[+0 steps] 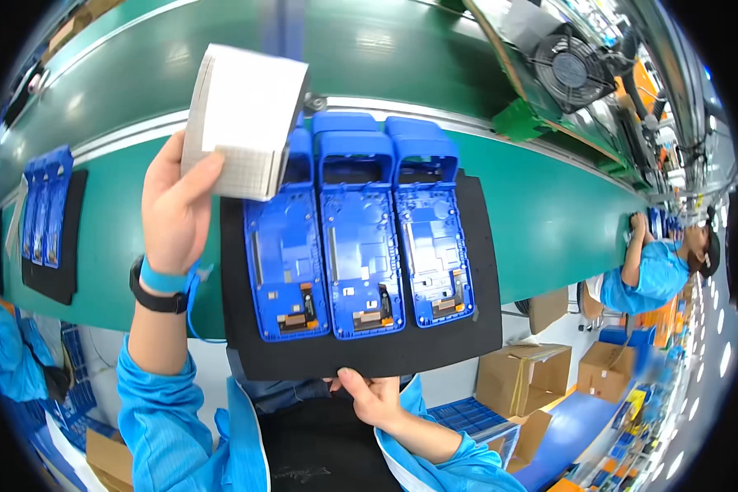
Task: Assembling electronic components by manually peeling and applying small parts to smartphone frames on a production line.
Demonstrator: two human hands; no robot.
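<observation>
My left hand (180, 197) holds up a stack of white sheets (250, 107), with the thumb on its face, which has a fine grid along the lower part. The stack partly covers the top of the leftmost of three blue plastic device housings (362, 262). These housings lie side by side on a black foam mat (361, 357), their hollow insides facing up, with small dark and copper-coloured parts near the lower ends. At the mat's near edge, my right hand (372, 399) is closed on it, thumb on top and fingers mostly hidden underneath.
Mat and housings rest on a green workbench (549, 221). Beyond a metal rail runs a green conveyor belt (369, 41). At left lies another black mat with blue housings (47, 209). A fan (572, 70) stands far right. Co-workers (652, 275) sit at both sides; cardboard boxes (525, 377) stand lower right.
</observation>
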